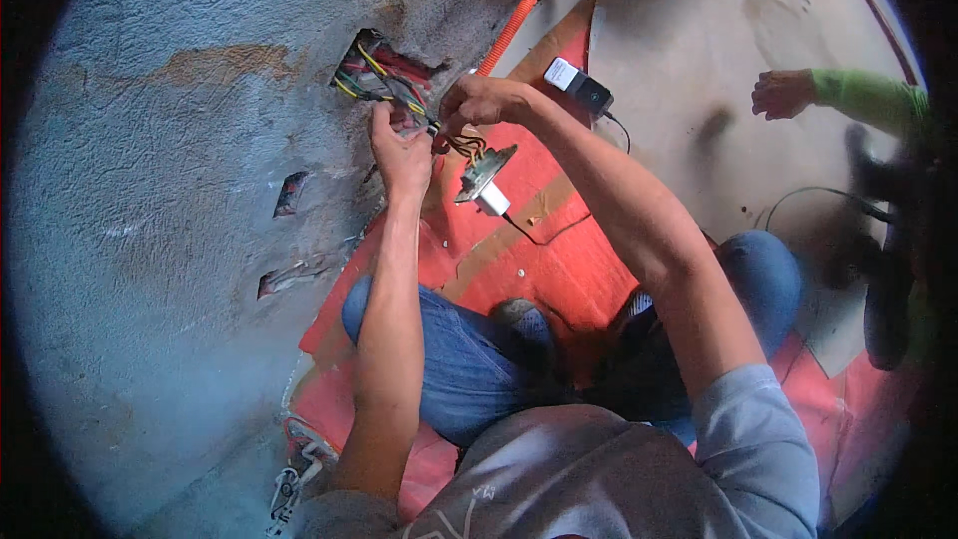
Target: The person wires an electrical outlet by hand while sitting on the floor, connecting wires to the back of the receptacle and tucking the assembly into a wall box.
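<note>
Several coloured wires (371, 60), among them green-yellow and red, come out of a recessed box opening (368, 37) in the wall. My left hand (401, 155) is closed on these wires just below the opening, its thumb and fingers pinched together. Close beside it, my right hand (477, 103) is closed on the same wires from the right; a short dark piece shows between the two hands. From there, brown wires (465, 146) run down to a socket plate (484, 176), which hangs tilted. A white plug (493, 200) with a thin black cord sits in its face.
Red sheeting (559, 279) covers the floor around my crossed legs. A black-and-white device (579, 87) with a cord lies at the right. An orange corrugated conduit (514, 22) rises along the wall. Two smaller holes (289, 195) mark the wall. A co-worker's hand (782, 95) and green sleeve appear far right.
</note>
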A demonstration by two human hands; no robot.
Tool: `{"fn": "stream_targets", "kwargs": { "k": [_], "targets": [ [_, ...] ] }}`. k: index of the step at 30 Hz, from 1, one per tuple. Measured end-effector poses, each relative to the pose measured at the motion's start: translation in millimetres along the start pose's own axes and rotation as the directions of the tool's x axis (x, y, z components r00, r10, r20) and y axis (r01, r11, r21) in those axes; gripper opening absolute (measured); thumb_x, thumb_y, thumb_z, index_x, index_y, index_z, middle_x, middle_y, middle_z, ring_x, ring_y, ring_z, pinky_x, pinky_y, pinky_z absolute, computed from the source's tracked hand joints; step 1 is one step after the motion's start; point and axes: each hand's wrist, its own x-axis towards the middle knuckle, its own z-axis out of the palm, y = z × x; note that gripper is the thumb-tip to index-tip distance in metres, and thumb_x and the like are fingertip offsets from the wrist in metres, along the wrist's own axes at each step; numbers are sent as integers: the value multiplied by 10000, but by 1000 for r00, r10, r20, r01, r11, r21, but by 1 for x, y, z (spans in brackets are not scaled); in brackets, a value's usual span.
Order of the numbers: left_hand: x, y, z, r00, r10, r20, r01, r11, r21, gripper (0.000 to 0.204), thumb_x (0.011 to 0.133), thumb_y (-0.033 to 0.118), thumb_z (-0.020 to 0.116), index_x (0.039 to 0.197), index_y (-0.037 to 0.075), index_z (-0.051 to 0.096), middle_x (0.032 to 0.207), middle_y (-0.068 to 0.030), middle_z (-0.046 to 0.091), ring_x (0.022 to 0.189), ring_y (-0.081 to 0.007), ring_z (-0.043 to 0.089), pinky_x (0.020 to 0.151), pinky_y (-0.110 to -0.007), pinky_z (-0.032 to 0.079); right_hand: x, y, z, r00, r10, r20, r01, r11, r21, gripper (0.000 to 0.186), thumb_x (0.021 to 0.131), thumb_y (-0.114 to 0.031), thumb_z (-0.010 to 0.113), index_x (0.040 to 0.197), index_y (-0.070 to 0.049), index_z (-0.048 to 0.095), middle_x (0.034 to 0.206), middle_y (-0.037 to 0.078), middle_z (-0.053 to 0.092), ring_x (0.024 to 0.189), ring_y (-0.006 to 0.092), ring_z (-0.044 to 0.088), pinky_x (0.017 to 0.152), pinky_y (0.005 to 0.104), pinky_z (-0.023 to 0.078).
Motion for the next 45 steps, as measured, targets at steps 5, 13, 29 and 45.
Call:
{"fn": "stream_targets", "kwargs": {
  "k": [5, 13, 29, 45],
  "targets": [
    [-4, -33, -4, 976, -216, 3, 216, 974, -63, 317, 735, -172, 607, 983, 21, 566, 892, -48, 612, 817, -149, 613, 719, -294, 522, 2, -3, 5, 1000, 3, 7, -3, 996, 88, 187, 829, -186, 741, 940, -37, 767, 788, 1, 694, 759, 133, 585, 694, 333, 476],
    [-4, -42, -6, 854, -519, 26, 520, 854, -18, 178, 788, -85, 668, 917, 24, 611, 818, -34, 638, 720, -126, 617, 646, -280, 504, 2, 4, 6, 999, 43, -13, -40, 983, 177, 150, 753, -72, 732, 892, -34, 772, 791, 34, 730, 721, 146, 622, 654, 322, 487],
    [17, -15, -9, 811, -512, 284, 585, 703, -405, 158, 955, 215, 752, 1012, 180, 609, 933, -3, 680, 868, -153, 654, 773, -371, 490, 2, -2, 10, 988, 148, -43, -134, 964, 228, 122, 840, -150, 776, 923, -63, 758, 752, -15, 691, 660, 107, 584, 583, 293, 487],
    [14, -13, -11, 823, -497, 276, 568, 736, -369, 153, 970, 240, 738, 1039, 170, 620, 983, -6, 679, 883, -139, 646, 721, -331, 499, -10, 6, -22, 986, 160, -44, -149, 971, 188, 167, 874, -187, 777, 938, -37, 743, 758, 14, 696, 660, 126, 627, 595, 292, 500]
  ]
}}
